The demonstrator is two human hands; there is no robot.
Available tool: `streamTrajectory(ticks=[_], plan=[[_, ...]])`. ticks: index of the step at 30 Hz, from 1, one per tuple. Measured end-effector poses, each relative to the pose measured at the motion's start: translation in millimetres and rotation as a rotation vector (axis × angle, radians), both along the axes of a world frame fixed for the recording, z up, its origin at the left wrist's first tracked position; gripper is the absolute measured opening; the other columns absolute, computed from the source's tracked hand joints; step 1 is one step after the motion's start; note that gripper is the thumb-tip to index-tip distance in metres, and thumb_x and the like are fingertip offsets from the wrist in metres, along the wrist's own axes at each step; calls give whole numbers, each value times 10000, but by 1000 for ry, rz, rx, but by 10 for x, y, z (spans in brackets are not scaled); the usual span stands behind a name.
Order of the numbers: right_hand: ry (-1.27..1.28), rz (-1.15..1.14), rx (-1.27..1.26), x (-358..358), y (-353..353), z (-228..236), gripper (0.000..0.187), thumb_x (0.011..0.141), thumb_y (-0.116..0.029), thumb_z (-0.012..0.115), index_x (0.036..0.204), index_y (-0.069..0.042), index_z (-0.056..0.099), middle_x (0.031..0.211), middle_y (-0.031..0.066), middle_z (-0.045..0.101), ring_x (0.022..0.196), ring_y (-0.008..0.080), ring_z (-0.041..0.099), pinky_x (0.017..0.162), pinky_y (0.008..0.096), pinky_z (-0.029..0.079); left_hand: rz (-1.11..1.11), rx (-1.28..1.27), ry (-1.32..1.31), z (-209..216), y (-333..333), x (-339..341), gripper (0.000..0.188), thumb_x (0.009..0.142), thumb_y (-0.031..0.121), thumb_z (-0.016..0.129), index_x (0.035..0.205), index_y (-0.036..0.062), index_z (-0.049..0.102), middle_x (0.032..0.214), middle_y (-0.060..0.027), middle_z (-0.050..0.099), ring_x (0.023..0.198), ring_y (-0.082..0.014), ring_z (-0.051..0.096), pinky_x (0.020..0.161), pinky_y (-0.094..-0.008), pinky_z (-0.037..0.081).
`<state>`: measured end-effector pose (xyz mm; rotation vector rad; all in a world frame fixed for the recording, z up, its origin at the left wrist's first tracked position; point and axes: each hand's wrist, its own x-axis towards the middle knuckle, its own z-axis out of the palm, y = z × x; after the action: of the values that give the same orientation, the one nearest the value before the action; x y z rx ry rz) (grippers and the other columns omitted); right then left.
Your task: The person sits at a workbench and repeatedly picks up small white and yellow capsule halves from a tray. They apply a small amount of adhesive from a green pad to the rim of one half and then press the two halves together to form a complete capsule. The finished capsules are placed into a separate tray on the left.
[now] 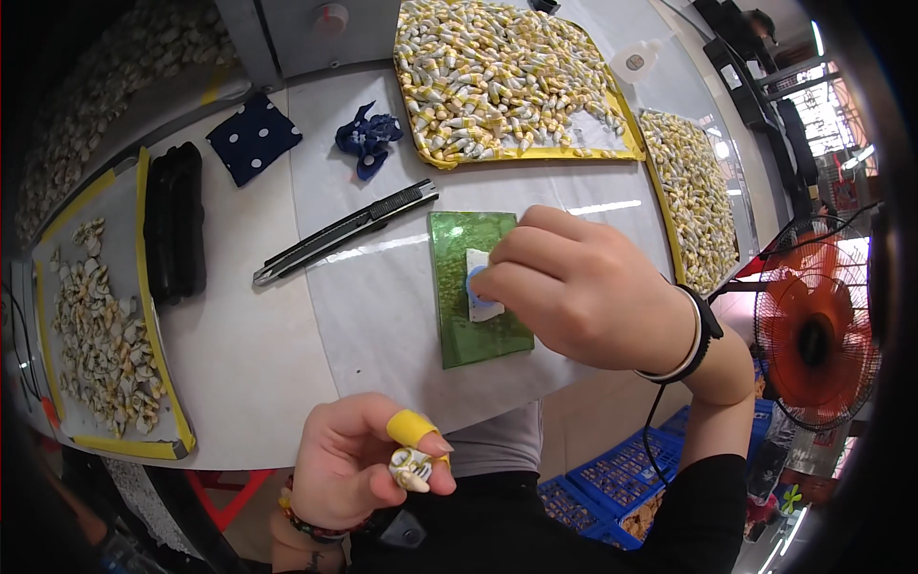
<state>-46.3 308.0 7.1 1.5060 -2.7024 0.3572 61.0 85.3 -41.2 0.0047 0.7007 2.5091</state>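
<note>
My left hand [359, 459], with yellow tape wrapped round a finger, pinches a small white and yellow painted figurine [410, 469] with dark markings near the table's front edge. To its upper right, a green glass plate [464, 340] lies on the table. On this plate rests a small white pad [486, 311] with a round blue patch [473, 278]. My right hand [574, 287] reaches over the plate's right side, its fingers drawn together at the blue patch. Whatever is between those fingertips is hidden. A black snap-off utility knife [349, 230] lies left of the plate.
Trays of small yellow-and-white pieces stand at the back [507, 81] and right [690, 196]; another tray [182, 435] is at left beside a black case [175, 225]. Dark blue cloths [253, 139], a white bottle [636, 60], an orange fan [815, 330] and blue crates [622, 474] surround the workspace.
</note>
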Motion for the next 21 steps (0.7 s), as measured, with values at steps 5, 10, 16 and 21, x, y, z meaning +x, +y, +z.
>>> streamTrajectory(ticks=[5,10,16,21], plan=[[-161,-108,-380,136,-11,98,193,629,26,688,810,-32,654,702,57,578,631,200,575,533,288,470,200,-392,50,149,101,15,444,719,366,773,913,14,585,712,-125,633,668,-222,599,592,-315,510],[-406,-152,-683,415,-107,230,190,628,52,749,767,-55,674,690,56,630,582,187,596,507,275,477,364,-750,655,77,118,-8,444,702,355,784,915,24,578,763,-105,637,700,-201,610,606,-278,501],[-432,-39,-849,538,-146,118,124,677,52,717,776,21,649,696,91,610,570,198,586,496,264,468,418,-707,703,93,131,-1,326,687,154,808,914,4,629,856,-115,662,736,-217,634,644,-295,514],[-373,49,-880,563,-173,34,81,713,54,688,747,49,615,709,114,599,557,203,578,495,266,475,353,-793,889,77,111,-49,394,663,238,834,888,55,569,839,-100,638,738,-213,613,617,-293,527]])
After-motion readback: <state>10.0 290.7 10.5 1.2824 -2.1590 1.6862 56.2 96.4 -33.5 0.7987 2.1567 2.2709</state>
